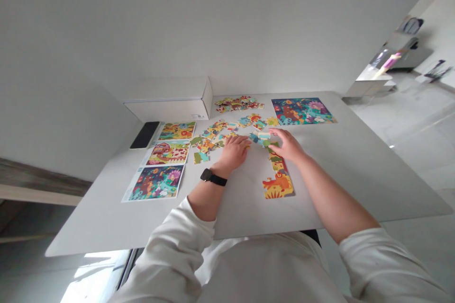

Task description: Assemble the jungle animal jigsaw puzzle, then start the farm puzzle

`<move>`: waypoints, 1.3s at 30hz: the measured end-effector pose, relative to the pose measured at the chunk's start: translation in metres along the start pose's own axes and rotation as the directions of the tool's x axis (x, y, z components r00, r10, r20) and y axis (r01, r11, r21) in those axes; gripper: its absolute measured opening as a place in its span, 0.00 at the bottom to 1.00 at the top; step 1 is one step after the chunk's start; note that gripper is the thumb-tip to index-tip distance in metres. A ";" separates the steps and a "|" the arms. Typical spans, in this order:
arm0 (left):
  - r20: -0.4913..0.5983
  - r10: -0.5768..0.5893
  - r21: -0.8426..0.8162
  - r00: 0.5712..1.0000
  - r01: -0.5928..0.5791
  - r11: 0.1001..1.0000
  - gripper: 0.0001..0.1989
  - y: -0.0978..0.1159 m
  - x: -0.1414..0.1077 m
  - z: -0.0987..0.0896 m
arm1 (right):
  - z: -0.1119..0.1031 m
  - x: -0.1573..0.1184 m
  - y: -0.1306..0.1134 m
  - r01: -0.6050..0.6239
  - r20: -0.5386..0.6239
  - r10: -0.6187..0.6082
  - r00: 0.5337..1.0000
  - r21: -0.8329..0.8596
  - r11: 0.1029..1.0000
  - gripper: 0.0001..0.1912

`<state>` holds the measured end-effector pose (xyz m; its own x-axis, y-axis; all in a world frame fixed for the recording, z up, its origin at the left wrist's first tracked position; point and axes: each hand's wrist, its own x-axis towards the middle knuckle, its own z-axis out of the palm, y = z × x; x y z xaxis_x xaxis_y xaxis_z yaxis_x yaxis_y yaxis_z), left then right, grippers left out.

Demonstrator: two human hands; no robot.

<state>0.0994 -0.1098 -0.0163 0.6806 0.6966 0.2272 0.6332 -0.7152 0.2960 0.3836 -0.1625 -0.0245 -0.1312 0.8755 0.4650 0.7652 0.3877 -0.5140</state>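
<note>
My left hand [234, 152] lies palm down over loose jigsaw puzzle pieces [209, 144], its fingers bent slightly and partly hiding them. My right hand [288, 147] has thumb and fingers spread at the top of a joined puzzle strip [279, 184], which shows an orange lion at its lower end. Its fingertips touch a light blue and green piece [263, 136]; the thumb rests by a green piece. More loose pieces [254, 120] lie just beyond both hands.
A finished night-scene puzzle [304, 111] lies at the back right. Behind the loose pieces is a heap of pieces [238, 103]. At left are a white box [167, 109], a black phone [145, 135] and three picture sheets [156, 182] on the white table [199, 218].
</note>
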 end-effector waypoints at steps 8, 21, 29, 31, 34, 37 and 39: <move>0.065 -0.051 0.071 0.997 0.046 0.996 0.25 0.010 0.008 0.017 | 0.003 0.001 0.008 -0.031 -0.059 0.031 0.998 0.000 1.000 0.34; -0.002 0.134 -0.120 0.991 -0.134 0.984 0.25 0.011 0.000 0.013 | 0.007 -0.002 0.000 -0.015 0.151 0.022 0.988 -0.047 0.999 0.35; 0.104 0.174 -0.133 0.979 -0.160 0.978 0.26 0.010 -0.002 0.021 | 0.010 -0.002 -0.001 -0.027 0.192 0.045 0.980 -0.095 0.995 0.33; 0.104 0.167 -0.132 0.980 -0.153 0.979 0.26 0.009 -0.002 0.022 | 0.010 -0.002 0.000 -0.040 0.167 0.059 0.984 -0.112 0.993 0.31; 0.112 0.154 -0.125 0.982 -0.140 0.982 0.26 0.009 -0.002 0.023 | 0.010 -0.002 0.002 -0.043 0.148 0.063 0.987 -0.129 0.991 0.22; 0.124 0.155 -0.112 0.980 -0.141 0.984 0.27 0.010 -0.003 0.022 | 0.011 -0.001 0.004 -0.042 0.163 0.066 0.984 -0.149 0.988 0.15; 0.131 0.162 -0.104 0.978 -0.149 0.983 0.27 0.011 -0.003 0.021 | 0.012 -0.001 0.005 -0.050 0.168 0.078 0.983 -0.170 0.984 0.13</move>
<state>0.1123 -0.1210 -0.0330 0.8164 0.5580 0.1488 0.4830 -0.8010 0.3538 0.3802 -0.1578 -0.0364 -0.1747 0.9392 0.2957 0.8667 0.2892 -0.4064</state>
